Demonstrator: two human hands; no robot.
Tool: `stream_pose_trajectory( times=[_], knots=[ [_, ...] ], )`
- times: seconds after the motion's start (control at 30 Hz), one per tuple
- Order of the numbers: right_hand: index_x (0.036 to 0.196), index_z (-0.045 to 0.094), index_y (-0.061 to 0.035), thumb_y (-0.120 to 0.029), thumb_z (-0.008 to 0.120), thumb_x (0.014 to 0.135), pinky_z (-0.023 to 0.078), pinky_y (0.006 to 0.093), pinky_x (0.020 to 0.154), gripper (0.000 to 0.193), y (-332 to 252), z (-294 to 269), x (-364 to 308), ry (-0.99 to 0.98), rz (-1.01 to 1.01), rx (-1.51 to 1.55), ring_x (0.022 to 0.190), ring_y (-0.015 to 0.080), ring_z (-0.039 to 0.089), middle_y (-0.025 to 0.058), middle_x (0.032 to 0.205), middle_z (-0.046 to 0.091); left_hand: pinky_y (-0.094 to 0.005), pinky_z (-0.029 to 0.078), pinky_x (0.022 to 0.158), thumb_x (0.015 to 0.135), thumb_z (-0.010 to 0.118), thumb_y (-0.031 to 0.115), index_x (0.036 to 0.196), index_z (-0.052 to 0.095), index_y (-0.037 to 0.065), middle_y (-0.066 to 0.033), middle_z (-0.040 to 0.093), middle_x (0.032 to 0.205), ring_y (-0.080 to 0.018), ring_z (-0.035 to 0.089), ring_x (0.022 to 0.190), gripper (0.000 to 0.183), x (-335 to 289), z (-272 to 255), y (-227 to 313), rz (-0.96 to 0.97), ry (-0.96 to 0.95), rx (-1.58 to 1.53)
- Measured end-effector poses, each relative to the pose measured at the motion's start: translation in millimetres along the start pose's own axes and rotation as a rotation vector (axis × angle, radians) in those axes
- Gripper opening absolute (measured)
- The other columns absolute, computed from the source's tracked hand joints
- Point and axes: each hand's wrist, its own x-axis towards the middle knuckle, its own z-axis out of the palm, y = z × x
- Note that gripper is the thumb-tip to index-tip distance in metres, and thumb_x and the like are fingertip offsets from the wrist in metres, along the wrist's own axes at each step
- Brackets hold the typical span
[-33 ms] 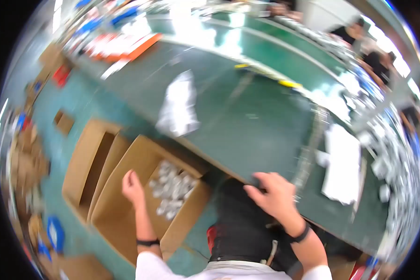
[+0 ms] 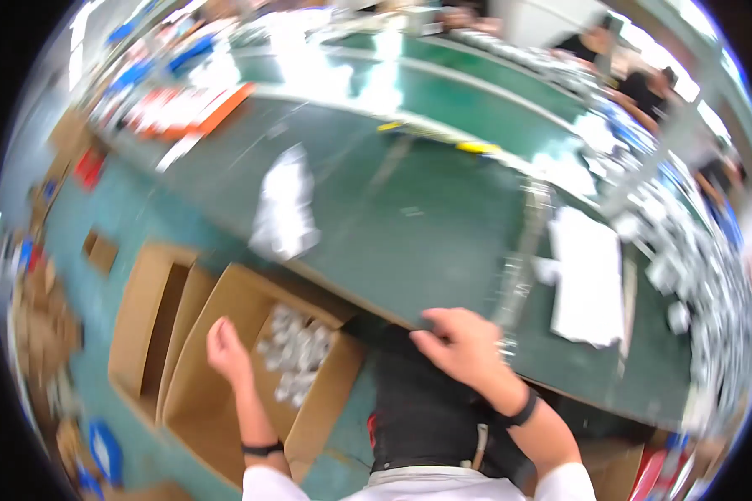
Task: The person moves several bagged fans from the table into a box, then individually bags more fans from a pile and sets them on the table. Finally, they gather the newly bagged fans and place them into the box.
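My left hand (image 2: 229,351) hovers over an opened cardboard box (image 2: 199,394), its fingers drawn together; whether they pinch anything is hidden. Inside that box lies a cluster of small pale, translucent-looking pieces (image 2: 297,351), too blurred to name. At the near edge of the dark green table (image 2: 393,250), my right hand (image 2: 464,346) is curled with thumb and forefinger around a dark spot. I cannot make out what that dark spot is. On the table to the left rests a crumpled clear plastic bag (image 2: 286,204).
A second cardboard box (image 2: 146,326) stands against the first. White sheets or bags (image 2: 587,275) lie on the right side of the table, beside a heap of grey-white parts (image 2: 693,275). Orange-and-white packaging (image 2: 188,113) is at the far left. Other people (image 2: 643,92) sit beyond.
The table and its contents have shifted left in view as the head turned. My left hand is slightly lower in the picture; both hands keep much the same shape.
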Motion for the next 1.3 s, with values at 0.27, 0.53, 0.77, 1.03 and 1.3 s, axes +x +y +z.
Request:
stream_pose_trajectory(
  times=[0.27, 0.53, 0.77, 1.03, 1.3],
  knots=[
    [0.119, 0.058, -0.0126, -0.024, 0.07, 0.085, 0.053, 0.0363, 0.061, 0.038, 14.0, -92.3, -98.3, 0.052, -0.044, 0.2, 0.076, 0.0248, 0.064, 0.0044, 0.083, 0.062, -0.0233, 0.047, 0.072, 0.092, 0.052, -0.004, 0.096, 0.061, -0.004, -0.0082, 0.06, 0.094, -0.0139, 0.057, 0.08, 0.01, -140.3, 109.0, 189.9, 0.442, -0.729, -0.325],
    [0.116, 0.061, -0.006, -0.017, 0.074, 0.08, 0.051, 0.0277, 0.064, 0.041, 114.5, -239.2, -209.3, 0.513, 0.584, 0.12, 0.071, 0.0111, 0.059, 0.0029, 0.086, 0.063, -0.0229, 0.047, 0.069, 0.092, 0.061, 0.006, 0.1, 0.064, -0.001, -0.0026, 0.061, 0.088, -0.0084, 0.056, 0.076, 0.011, -227.4, 188.3, 203.5, 0.312, -1.004, -0.257],
    [0.127, 0.052, -0.0036, -0.024, 0.073, 0.083, 0.051, 0.0304, 0.073, 0.053, 234.4, -348.7, -325.5, 0.952, 1.034, -0.165, 0.08, 0.0146, 0.06, 0.0089, 0.1, 0.062, -0.0236, 0.046, 0.061, 0.089, 0.066, 0.011, 0.1, 0.066, -0.002, -0.0036, 0.064, 0.082, -0.009, 0.056, 0.068, 0.017, -222.5, 201.8, 219.1, 0.283, -0.996, -0.029],
    [0.129, 0.049, -0.0019, -0.04, 0.068, 0.084, 0.047, 0.0433, 0.092, 0.062, 347.9, -465.4, -461.6, 1.117, 1.308, -0.65, 0.106, 0.0383, 0.059, 0.0268, 0.116, 0.058, -0.0301, 0.047, 0.067, 0.087, 0.067, 0.011, 0.096, 0.065, -0.003, -0.0088, 0.062, 0.085, -0.0167, 0.055, 0.072, 0.016, -226.6, 211.7, 194.7, 0.54, -0.569, -0.049],
    [0.132, 0.05, -0.0056, -0.047, 0.063, 0.086, 0.045, 0.0453, 0.097, 0.063, 414.9, -533.5, -512.1, 1.151, 1.394, -0.666, 0.114, 0.0425, 0.055, 0.0299, 0.122, 0.055, -0.0379, 0.053, 0.065, 0.078, 0.07, -0.001, 0.095, 0.064, -0.002, -0.0179, 0.063, 0.084, -0.0334, 0.062, 0.072, 0.018, -434.1, 196.9, 326.6, 0.904, -1.492, -0.5]
  ],
)
